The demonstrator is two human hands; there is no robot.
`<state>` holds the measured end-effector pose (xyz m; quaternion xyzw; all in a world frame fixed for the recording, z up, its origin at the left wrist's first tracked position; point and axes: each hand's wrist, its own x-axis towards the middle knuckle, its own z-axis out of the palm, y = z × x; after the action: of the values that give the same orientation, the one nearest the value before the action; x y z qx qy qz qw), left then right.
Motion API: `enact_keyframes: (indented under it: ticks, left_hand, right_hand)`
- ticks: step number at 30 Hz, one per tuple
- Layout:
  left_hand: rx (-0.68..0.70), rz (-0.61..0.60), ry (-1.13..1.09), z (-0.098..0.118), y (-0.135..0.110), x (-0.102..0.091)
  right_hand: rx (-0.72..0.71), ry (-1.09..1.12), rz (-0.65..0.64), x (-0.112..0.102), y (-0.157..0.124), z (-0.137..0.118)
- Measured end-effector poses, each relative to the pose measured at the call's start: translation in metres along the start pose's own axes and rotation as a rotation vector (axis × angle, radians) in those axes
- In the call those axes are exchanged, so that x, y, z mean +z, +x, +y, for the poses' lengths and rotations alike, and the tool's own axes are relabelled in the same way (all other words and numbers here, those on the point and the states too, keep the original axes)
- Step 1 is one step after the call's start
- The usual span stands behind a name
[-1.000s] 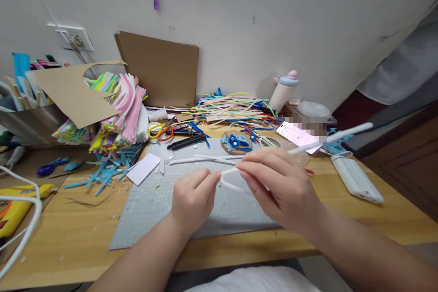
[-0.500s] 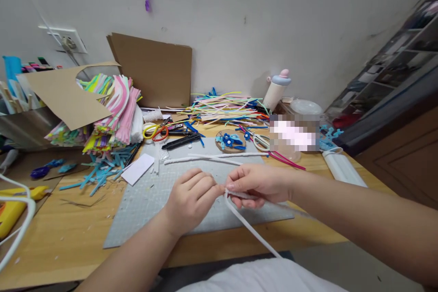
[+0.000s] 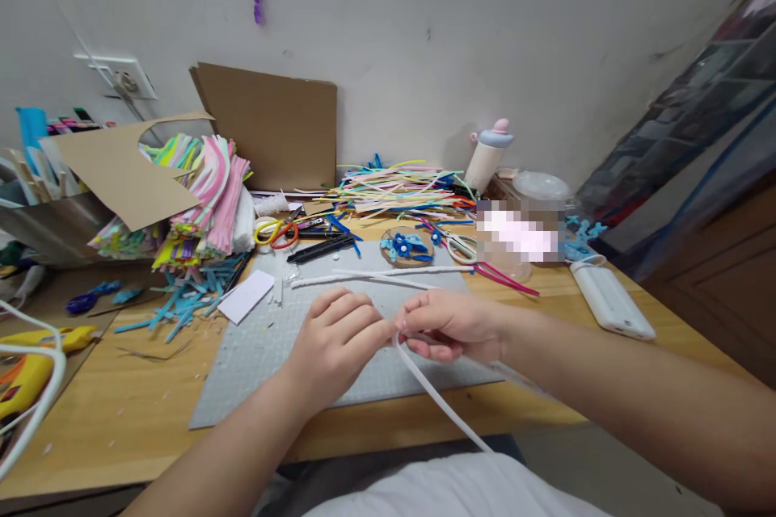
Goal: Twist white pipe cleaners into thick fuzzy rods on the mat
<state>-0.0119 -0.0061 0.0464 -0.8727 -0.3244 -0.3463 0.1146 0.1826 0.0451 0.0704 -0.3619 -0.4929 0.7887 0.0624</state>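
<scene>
Both hands meet above the near part of the grey cutting mat [image 3: 260, 363]. My left hand [image 3: 343, 343] is closed, its thumb and forefinger pinching the joined end of white pipe cleaners. My right hand [image 3: 445, 327] is closed on the same spot, fingertips against the left ones. From there one white pipe cleaner [image 3: 440, 397] slants down toward my lap, and another runs under the right hand to the right, blurred. Further white pipe cleaners [image 3: 321, 281] lie on the mat beyond the hands. The pinched point itself is mostly hidden by fingertips.
Behind lie a pile of coloured pipe cleaners [image 3: 394, 190], red-and-yellow-handled scissors [image 3: 276, 233], a black pen [image 3: 321, 248] and a round piece with blue flowers [image 3: 406, 249]. A yellow glue gun [image 3: 30, 371] is at left, a white power bank [image 3: 612, 299] at right, a bottle [image 3: 488, 157] by the wall.
The view has shifted slightly, showing more of the power bank at right. Both hands keep their pinch on the white pipe cleaners, with only a small shift of the right fingers.
</scene>
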Motion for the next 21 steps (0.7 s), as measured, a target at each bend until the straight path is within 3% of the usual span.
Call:
enact_keyframes:
  ticks: [5,9,11,14,17,21]
  left_hand:
    - [0.116,0.051,0.113,0.003,-0.008,0.001]
    - [0.210,0.164,0.159,0.006,-0.016,0.005]
    - [0.233,0.145,0.169,0.006,-0.016,0.006]
    - [0.252,0.020,0.100,0.008,-0.012,0.007]
    - [0.147,-0.057,-0.130,0.012,-0.005,0.009]
    - [-0.164,-0.059,-0.499,0.018,0.001,0.014]
  right_hand:
    - [-0.020,0.053,0.007,0.004,0.002,0.000]
    - [-0.061,0.027,0.026,0.009,0.000,0.000]
    - [-0.075,0.014,0.037,0.010,-0.001,0.000]
    - [-0.096,-0.050,0.089,0.007,0.003,0.001]
    - [-0.196,-0.272,0.254,-0.003,0.012,-0.001]
    - [-0.445,-0.824,0.562,-0.020,0.020,-0.003]
